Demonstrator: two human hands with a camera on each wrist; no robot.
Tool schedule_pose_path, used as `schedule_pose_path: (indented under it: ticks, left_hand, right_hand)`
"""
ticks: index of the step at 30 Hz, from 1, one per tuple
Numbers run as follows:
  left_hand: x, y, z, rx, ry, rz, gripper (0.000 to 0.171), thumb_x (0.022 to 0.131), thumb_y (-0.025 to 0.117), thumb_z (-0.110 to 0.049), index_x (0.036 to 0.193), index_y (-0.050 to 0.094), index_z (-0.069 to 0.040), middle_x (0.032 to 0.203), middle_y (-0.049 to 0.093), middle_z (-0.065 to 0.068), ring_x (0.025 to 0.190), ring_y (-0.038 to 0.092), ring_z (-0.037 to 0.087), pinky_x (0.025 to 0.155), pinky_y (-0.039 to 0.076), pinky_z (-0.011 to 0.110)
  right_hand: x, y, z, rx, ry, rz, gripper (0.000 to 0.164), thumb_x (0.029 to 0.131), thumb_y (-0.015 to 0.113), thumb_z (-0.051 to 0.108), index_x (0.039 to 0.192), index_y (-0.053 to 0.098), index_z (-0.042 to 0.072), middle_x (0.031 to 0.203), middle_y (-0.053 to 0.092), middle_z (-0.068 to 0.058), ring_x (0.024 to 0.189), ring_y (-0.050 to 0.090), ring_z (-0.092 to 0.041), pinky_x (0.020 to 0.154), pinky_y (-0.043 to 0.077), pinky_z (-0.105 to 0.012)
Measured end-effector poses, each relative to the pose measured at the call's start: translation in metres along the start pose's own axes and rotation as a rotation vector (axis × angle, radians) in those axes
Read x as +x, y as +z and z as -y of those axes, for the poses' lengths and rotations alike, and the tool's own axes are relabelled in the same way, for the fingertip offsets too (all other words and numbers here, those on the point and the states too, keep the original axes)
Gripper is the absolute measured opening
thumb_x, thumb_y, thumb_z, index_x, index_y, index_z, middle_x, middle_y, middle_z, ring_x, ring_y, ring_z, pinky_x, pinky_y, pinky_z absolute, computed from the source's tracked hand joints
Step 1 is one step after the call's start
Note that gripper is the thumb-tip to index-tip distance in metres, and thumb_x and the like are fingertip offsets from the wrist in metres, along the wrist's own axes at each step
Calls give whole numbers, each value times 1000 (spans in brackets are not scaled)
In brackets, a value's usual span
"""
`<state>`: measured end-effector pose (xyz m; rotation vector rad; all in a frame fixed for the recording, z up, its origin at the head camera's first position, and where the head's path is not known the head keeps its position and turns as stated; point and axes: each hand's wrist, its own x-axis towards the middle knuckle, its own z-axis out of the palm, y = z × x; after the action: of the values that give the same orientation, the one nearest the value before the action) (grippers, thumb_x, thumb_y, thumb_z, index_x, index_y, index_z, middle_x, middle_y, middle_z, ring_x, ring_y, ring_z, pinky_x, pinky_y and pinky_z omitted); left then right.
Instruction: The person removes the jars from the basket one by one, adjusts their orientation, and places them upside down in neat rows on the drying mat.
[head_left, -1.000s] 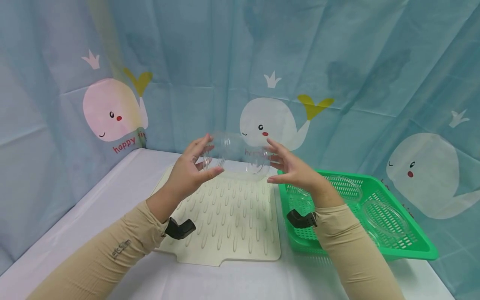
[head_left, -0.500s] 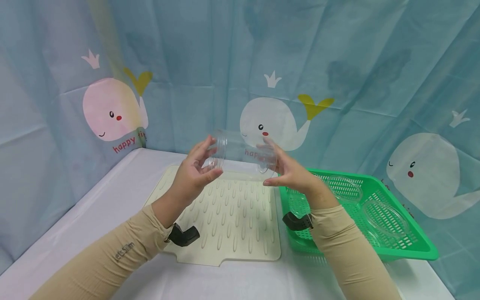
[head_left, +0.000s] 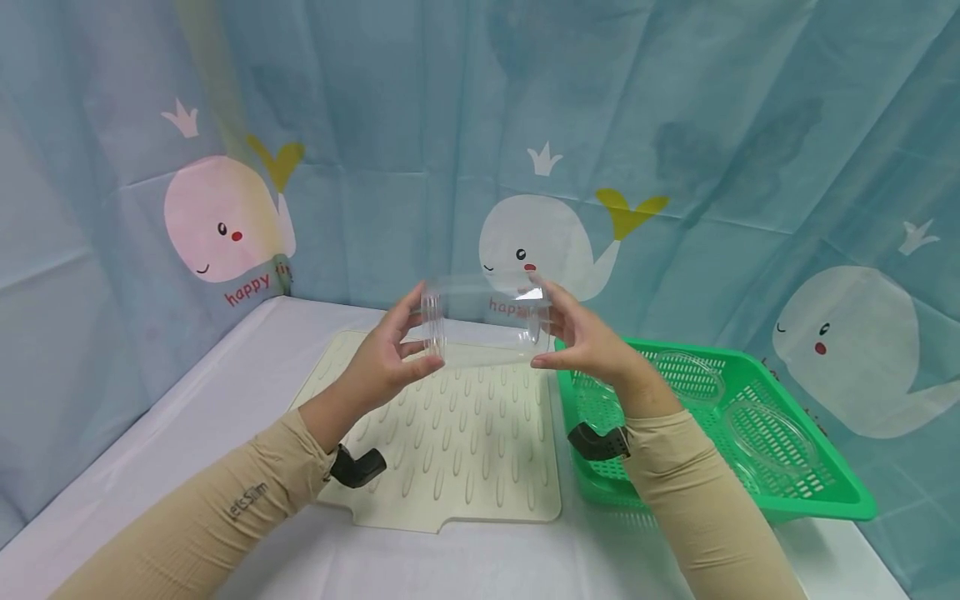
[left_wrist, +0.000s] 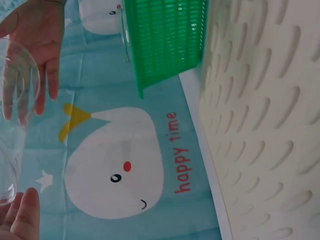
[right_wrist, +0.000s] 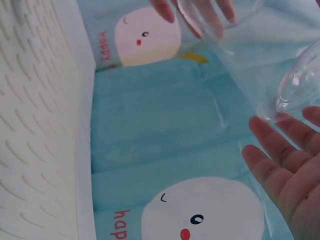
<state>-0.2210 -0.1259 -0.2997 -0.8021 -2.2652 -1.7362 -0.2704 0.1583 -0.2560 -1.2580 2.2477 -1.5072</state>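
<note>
A clear plastic jar [head_left: 486, 321] lies sideways in the air over the back of a cream ridged mat [head_left: 450, 450]. Its threaded rim is at the left, where my left hand [head_left: 386, 350] holds it, thumb below and fingers behind. At the base end, my right hand [head_left: 592, 343] holds it between fingers and thumb. The right wrist view has fingertips of the right hand [right_wrist: 290, 160] at the jar's base [right_wrist: 300, 80]. Within the left wrist view, the right hand [left_wrist: 37, 45] shows behind the transparent wall; just some left fingers [left_wrist: 26, 215] appear at the lower corner.
A green perforated basket [head_left: 840, 492] stands right of the mat, with several clear round-rimmed pieces [head_left: 772, 433] inside. White cloth [head_left: 390, 567] covers the table. A blue curtain [head_left: 375, 100] with whale prints hangs close behind and along both sides.
The jar has turned between the hands and now lies nearly level, its rim facing left. The right fingers have come closer around the base. Basket and mat stay put.
</note>
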Motion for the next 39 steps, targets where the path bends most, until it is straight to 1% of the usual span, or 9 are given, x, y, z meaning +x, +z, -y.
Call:
schedule_pose_path:
  ticks: [4, 8, 14, 20, 23, 25, 29, 34, 39]
  left_hand:
    - [1, -2, 4, 31, -31, 62, 95, 81, 70, -17, 148, 2, -21, 149, 20, 9, 133, 29, 29, 99, 38, 46]
    - [3, -2, 12, 42, -61, 125, 98, 78, 73, -13, 147, 3, -16, 147, 26, 8, 135, 27, 27, 100, 37, 48]
    - [1, -1, 24, 91, -104, 180, 96, 74, 78, -18, 144, 13, -10, 145, 27, 11, 135, 26, 29, 100, 37, 46]
    - [-3, 3, 37, 116, -187, 246, 94, 73, 77, -28, 142, 16, -8, 146, 27, 9, 136, 25, 25, 103, 34, 44]
    - [-5, 6, 43, 123, -210, 248, 93, 73, 77, -30, 141, 19, -8, 146, 28, 8, 136, 26, 24, 103, 34, 44]
    - [-6, 8, 46, 126, -214, 237, 92, 73, 77, -28, 141, 19, -9, 146, 29, 7, 135, 26, 24, 103, 34, 44]
    - [-9, 12, 49, 129, -202, 209, 92, 73, 78, -22, 142, 18, -10, 147, 28, 9, 135, 27, 25, 102, 35, 45]
    - [-11, 14, 49, 156, -189, 195, 94, 71, 79, -26, 141, 20, -7, 147, 28, 10, 135, 28, 26, 101, 37, 43]
    - [-11, 15, 49, 195, -173, 198, 95, 70, 79, -30, 141, 21, -7, 146, 29, 9, 134, 29, 25, 101, 37, 42]
  right_hand:
    - [0, 0, 0, 25, -36, 6, 98, 74, 74, 4, 148, 11, 15, 147, 24, -8, 131, 32, -28, 108, 26, -38]
    - [-1, -1, 0, 20, -30, -4, 99, 74, 77, 12, 148, 12, 16, 149, 20, -9, 133, 28, -30, 109, 25, -39]
    - [0, 1, -1, 19, -48, -8, 103, 72, 78, 17, 148, 9, 17, 148, 23, -10, 135, 26, -24, 110, 21, -36]
    - [2, 5, -3, 17, -25, 2, 104, 71, 80, 17, 148, 10, 9, 147, 25, -12, 135, 26, -23, 110, 20, -34]
    - [3, 7, -3, 25, -20, 26, 101, 71, 79, 11, 147, 12, 6, 148, 22, -13, 135, 27, -25, 109, 23, -33]
    - [3, 8, -3, 27, -11, 49, 100, 72, 77, 7, 147, 12, 6, 149, 18, -12, 136, 26, -24, 108, 25, -30]
    - [1, 9, -1, 14, 8, 92, 101, 72, 75, 2, 147, 8, 6, 151, 15, -10, 138, 20, -21, 107, 24, -27]
    - [1, 9, 0, -32, -13, 115, 100, 73, 74, 1, 147, 7, 5, 150, 18, -12, 138, 20, -21, 108, 23, -27]
    - [3, 11, -1, -15, -61, 82, 97, 71, 75, -2, 146, 14, 4, 146, 26, -15, 136, 26, -24, 107, 27, -29]
